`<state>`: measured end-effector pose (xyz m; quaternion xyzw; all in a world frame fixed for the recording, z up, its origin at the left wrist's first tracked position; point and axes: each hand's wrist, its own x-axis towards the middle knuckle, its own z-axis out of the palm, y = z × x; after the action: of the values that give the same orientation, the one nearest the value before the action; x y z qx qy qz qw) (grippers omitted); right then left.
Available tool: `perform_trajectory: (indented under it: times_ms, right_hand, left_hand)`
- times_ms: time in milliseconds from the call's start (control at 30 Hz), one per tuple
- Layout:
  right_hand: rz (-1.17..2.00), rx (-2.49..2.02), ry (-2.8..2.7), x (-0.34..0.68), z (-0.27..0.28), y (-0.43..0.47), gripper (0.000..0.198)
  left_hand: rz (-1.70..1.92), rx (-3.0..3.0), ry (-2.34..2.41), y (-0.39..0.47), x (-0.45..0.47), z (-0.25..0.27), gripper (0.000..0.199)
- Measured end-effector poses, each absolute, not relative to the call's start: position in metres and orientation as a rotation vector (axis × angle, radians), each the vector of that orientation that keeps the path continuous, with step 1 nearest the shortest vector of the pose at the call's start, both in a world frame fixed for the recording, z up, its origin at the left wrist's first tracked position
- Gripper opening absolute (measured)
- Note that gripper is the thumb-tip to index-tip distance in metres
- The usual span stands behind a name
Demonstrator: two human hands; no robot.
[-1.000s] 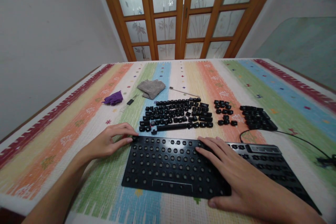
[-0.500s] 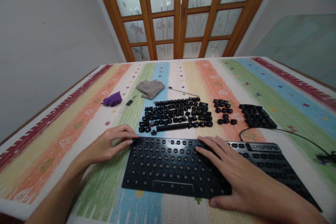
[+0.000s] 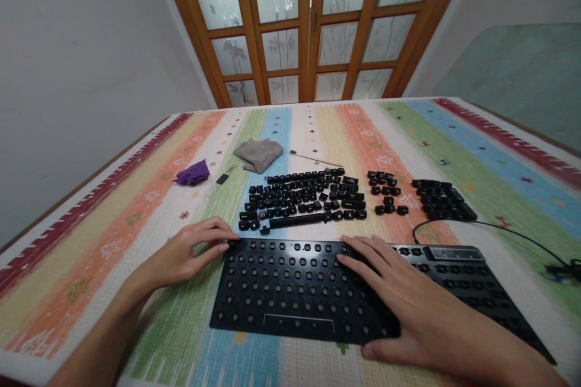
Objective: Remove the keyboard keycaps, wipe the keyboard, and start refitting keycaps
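Note:
A black keyboard [image 3: 297,290] lies on the table with most of its key positions bare, showing rows of switch stems. My left hand [image 3: 200,248] is at its far left corner, with thumb and fingertips closed on a small dark keycap [image 3: 233,243]. That keycap is mostly hidden by the fingers and appears to touch the corner. Across the keyboard's middle rests my right hand [image 3: 390,290], fingers spread over the top and thumb by the near edge. Beyond the keyboard, loose black keycaps [image 3: 297,220] are laid out in rows.
Smaller keycap groups [image 3: 388,201] and a numpad block [image 3: 445,199] lie to the right. A cable [image 3: 503,227] runs off right. Farther back are a grey cloth [image 3: 258,155], a purple cloth [image 3: 192,173], a wire tool with a dark handle [image 3: 222,179] and a thin brush [image 3: 315,158].
The view has shifted very slightly. Both hands keep nearly the same positions, and the left fingertips remain at the keyboard's corner.

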<state>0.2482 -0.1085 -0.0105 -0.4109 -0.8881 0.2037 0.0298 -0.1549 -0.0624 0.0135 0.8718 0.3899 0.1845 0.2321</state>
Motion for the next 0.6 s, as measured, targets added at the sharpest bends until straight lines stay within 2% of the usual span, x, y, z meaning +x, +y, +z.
perform_trajectory:
  times_ms: [600]
  right_hand:
    - [0.634,-1.235,-2.719,0.2487,-0.0121,-0.1081,0.097]
  left_hand:
    - [0.466,2.421,1.084,-0.064,-0.1539,0.0146,0.03]
